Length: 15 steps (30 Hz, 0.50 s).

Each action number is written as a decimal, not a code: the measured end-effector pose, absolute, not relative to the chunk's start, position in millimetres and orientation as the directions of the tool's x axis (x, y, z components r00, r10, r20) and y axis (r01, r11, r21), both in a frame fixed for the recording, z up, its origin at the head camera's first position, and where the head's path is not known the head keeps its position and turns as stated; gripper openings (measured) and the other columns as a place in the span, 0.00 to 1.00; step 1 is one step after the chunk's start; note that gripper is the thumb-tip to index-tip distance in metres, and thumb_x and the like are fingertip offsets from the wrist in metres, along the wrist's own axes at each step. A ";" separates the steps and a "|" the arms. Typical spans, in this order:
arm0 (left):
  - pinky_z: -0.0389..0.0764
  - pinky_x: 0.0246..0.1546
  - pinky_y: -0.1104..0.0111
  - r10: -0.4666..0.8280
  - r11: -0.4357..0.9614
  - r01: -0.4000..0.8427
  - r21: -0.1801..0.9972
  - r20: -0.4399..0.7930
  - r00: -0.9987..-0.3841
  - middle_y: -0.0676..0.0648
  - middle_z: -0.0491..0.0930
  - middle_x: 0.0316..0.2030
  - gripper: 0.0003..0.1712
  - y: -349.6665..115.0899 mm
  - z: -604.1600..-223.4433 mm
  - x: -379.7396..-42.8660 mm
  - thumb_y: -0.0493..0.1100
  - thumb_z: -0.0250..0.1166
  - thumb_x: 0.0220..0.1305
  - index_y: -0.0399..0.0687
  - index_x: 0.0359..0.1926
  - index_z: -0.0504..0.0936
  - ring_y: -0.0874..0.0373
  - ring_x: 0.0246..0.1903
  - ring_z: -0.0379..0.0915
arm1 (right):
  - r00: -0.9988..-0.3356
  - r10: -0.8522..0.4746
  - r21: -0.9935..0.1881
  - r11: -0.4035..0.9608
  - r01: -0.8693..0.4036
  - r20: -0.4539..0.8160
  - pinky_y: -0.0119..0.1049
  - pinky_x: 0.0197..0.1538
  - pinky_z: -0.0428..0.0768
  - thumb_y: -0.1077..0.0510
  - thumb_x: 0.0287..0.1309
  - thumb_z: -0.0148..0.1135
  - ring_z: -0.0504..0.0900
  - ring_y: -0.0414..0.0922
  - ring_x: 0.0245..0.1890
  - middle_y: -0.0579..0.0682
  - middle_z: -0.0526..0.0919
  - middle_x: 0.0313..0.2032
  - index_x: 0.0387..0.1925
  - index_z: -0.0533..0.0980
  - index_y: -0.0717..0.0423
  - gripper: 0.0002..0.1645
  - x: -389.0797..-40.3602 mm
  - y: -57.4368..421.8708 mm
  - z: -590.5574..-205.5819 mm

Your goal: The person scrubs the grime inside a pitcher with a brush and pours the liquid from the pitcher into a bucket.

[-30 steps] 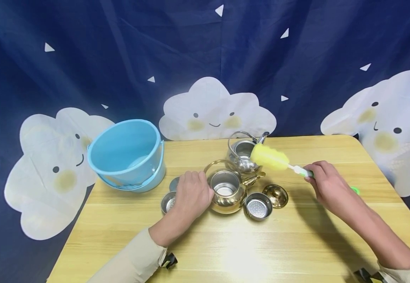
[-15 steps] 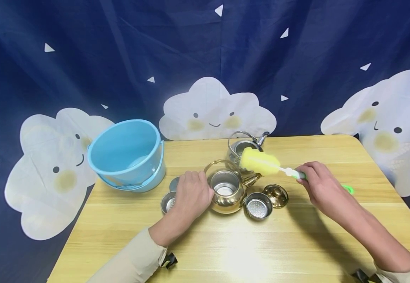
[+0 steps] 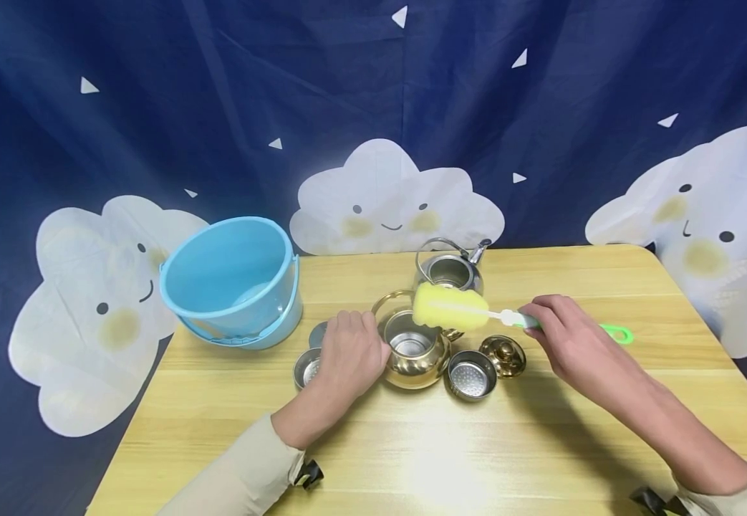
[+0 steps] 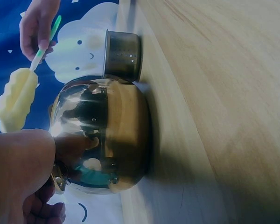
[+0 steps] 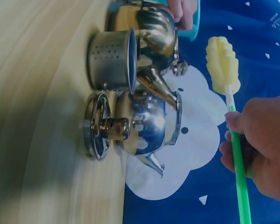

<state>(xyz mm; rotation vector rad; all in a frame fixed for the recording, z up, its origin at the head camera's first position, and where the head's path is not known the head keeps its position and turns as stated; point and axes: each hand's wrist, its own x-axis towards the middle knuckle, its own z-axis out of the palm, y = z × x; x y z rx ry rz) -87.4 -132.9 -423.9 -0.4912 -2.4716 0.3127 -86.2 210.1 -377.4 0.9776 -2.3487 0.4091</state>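
My right hand [image 3: 563,333] grips the green and white handle of a yellow sponge bottle brush [image 3: 452,307]. The brush is held sideways in the air, its sponge head over the right side of the gold teapot's opening. Beside that gold teapot [image 3: 412,369], my left hand [image 3: 352,351] has curled fingers and holds its handle at the left. The pot stands upright without its lid. In the left wrist view, the thumb side of the hand lies against the shiny body of the teapot [image 4: 102,130]. The right wrist view shows the sponge head [image 5: 222,65] apart from both pots.
Behind stands a silver teapot [image 3: 450,271], lidless. A perforated strainer [image 3: 471,376] and a gold lid [image 3: 503,356] lie to the right. Another strainer [image 3: 306,367] is partly hidden by the left hand. A blue bucket [image 3: 234,287] stands at the left on the wooden table [image 3: 508,444].
The right hand has carried the brush leftward, its sponge head going from beside the silver teapot to above the gold teapot. My left hand has stayed in place on the gold teapot.
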 end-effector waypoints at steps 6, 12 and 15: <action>0.57 0.21 0.66 0.411 0.904 0.268 -0.333 0.501 -0.762 0.50 0.64 0.17 0.11 -132.5 -423.4 -87.0 0.46 0.54 0.58 0.47 0.23 0.68 0.55 0.19 0.58 | -0.534 -0.609 0.009 0.664 -0.747 0.586 0.44 0.45 0.82 0.49 0.84 0.34 0.80 0.53 0.41 0.59 0.80 0.43 0.48 0.77 0.68 0.30 -81.9 200.7 -374.3; 0.49 0.22 0.68 0.423 0.901 0.263 -0.346 0.562 -0.711 0.51 0.54 0.18 0.12 -132.7 -422.0 -87.3 0.45 0.58 0.54 0.48 0.21 0.65 0.56 0.19 0.52 | -0.479 -0.690 0.127 0.631 -0.765 0.543 0.46 0.44 0.81 0.59 0.84 0.32 0.78 0.55 0.41 0.62 0.79 0.44 0.52 0.75 0.71 0.25 -75.5 190.5 -367.8; 0.48 0.22 0.69 0.427 0.900 0.259 -0.351 0.587 -0.688 0.51 0.49 0.19 0.13 -132.4 -421.0 -87.3 0.45 0.59 0.51 0.49 0.20 0.64 0.57 0.19 0.50 | -0.463 -0.735 0.204 0.617 -0.760 0.496 0.47 0.45 0.83 0.72 0.74 0.36 0.79 0.57 0.42 0.64 0.80 0.45 0.55 0.75 0.72 0.21 -72.8 187.0 -364.8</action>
